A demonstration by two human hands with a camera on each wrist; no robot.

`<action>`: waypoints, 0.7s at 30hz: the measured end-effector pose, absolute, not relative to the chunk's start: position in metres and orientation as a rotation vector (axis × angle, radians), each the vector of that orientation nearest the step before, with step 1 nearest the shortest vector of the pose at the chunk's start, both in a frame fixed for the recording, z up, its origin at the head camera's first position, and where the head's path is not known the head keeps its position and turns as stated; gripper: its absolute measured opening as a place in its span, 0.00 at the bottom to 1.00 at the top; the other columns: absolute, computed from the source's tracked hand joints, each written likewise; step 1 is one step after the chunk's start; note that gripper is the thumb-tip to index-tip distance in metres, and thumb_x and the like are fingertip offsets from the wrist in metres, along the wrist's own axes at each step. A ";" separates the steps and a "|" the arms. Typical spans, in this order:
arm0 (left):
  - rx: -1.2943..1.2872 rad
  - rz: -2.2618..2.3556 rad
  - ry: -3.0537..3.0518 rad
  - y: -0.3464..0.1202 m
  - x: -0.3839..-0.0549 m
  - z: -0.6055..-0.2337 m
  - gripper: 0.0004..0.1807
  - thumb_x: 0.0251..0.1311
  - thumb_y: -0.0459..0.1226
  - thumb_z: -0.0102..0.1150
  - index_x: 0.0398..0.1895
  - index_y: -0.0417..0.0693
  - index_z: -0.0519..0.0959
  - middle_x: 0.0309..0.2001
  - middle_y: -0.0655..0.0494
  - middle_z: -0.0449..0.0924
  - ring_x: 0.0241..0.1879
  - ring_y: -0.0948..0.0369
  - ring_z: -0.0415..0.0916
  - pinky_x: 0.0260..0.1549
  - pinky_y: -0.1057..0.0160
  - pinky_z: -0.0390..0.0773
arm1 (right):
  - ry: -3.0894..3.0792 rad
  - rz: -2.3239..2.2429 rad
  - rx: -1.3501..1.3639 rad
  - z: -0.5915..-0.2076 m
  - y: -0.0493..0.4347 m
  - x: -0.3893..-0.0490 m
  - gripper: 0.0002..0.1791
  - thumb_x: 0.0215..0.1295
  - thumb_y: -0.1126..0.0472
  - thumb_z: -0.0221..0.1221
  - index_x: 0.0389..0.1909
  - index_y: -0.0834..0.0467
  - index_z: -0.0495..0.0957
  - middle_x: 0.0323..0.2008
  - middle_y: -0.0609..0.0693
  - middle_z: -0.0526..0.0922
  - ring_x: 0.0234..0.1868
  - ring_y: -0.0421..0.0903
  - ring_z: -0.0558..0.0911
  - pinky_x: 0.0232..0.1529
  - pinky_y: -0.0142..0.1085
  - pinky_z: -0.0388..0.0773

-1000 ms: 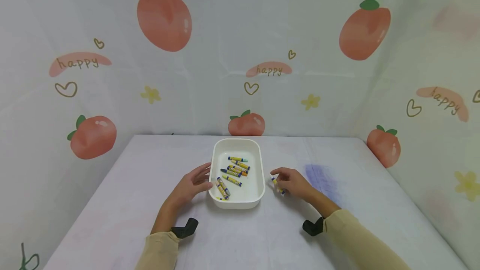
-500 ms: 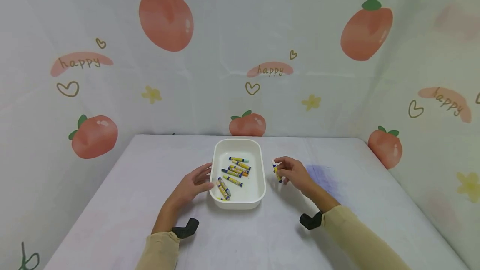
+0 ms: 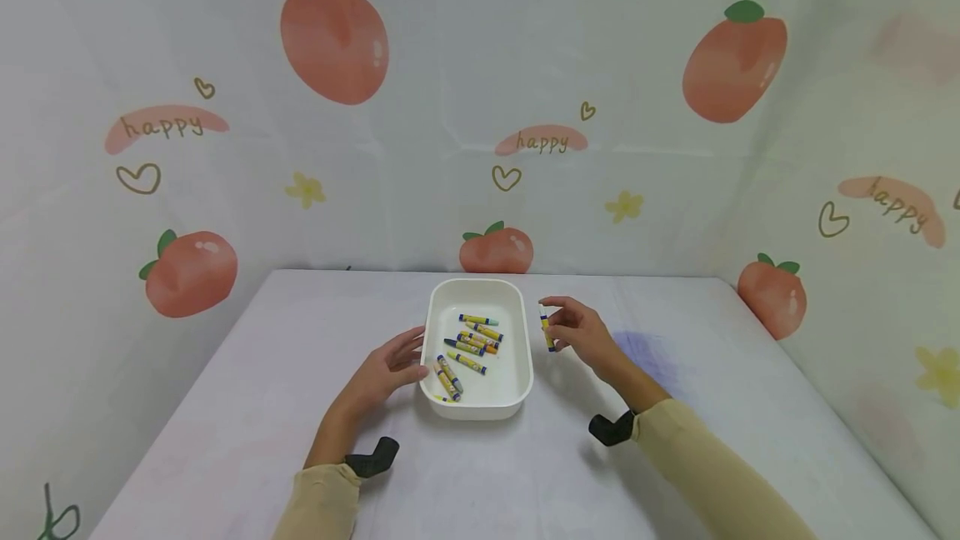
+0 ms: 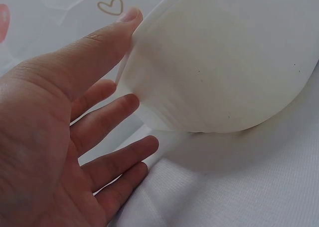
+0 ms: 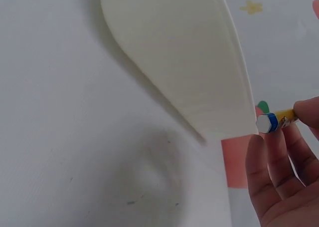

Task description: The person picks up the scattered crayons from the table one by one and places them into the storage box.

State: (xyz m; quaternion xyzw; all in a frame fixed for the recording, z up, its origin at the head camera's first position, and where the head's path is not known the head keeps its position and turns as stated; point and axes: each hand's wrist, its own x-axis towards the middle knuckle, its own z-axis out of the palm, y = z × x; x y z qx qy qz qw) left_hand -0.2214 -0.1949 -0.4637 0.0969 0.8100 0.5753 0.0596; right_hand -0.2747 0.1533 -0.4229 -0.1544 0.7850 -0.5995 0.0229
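A white plastic tray (image 3: 517, 394) stands mid-table with several crayons (image 3: 467, 362) in yellow wrappers lying loose inside. My left hand (image 3: 381, 373) rests against its left side; in the left wrist view the hand's fingers (image 4: 107, 119) are nearly straight, with the thumb near the rim. Just right of the tray, my right hand (image 3: 585, 336) pinches a white-tipped crayon (image 3: 547, 330) above the table, its white tip upward. The right wrist view shows this crayon's white end (image 5: 264, 123) with a blue band, held by the thumb, other fingers spread below.
A white cloth covers the table (image 3: 225, 407), with a blue-violet smudge (image 3: 645, 361) to the right. Behind stands a white curtain (image 3: 420, 148) printed with peaches. Each wrist wears a black camera mount (image 3: 372, 458).
My right hand has lifted the white-tipped crayon from the table and moved it farther away, turning it more upright. The left hand stays at the tray's side.
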 end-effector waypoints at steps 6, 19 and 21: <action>0.302 1.747 2.448 -0.195 -0.222 -0.465 0.40 0.56 0.42 0.69 0.72 0.57 0.63 0.67 0.52 0.69 0.66 0.49 0.65 0.63 0.41 0.63 | 2.405 -1.845 -0.460 -0.416 0.143 -0.275 0.24 0.63 0.72 0.57 0.61 0.62 0.72 0.37 0.57 0.77 0.35 0.48 0.78 0.34 0.40 0.84; 0.313 1.747 2.445 -0.196 -0.221 -0.463 0.40 0.57 0.43 0.69 0.72 0.57 0.62 0.67 0.52 0.69 0.66 0.48 0.66 0.62 0.43 0.64 | 2.395 -1.788 -0.507 -0.404 0.116 -0.281 0.25 0.62 0.70 0.59 0.61 0.64 0.71 0.38 0.57 0.77 0.35 0.49 0.79 0.32 0.41 0.84; 0.305 1.745 2.448 -0.195 -0.221 -0.462 0.40 0.56 0.42 0.69 0.72 0.57 0.63 0.67 0.52 0.69 0.66 0.49 0.66 0.62 0.43 0.64 | 2.410 -1.755 -0.529 -0.403 0.110 -0.280 0.24 0.62 0.70 0.59 0.61 0.63 0.72 0.37 0.56 0.77 0.34 0.48 0.79 0.31 0.39 0.84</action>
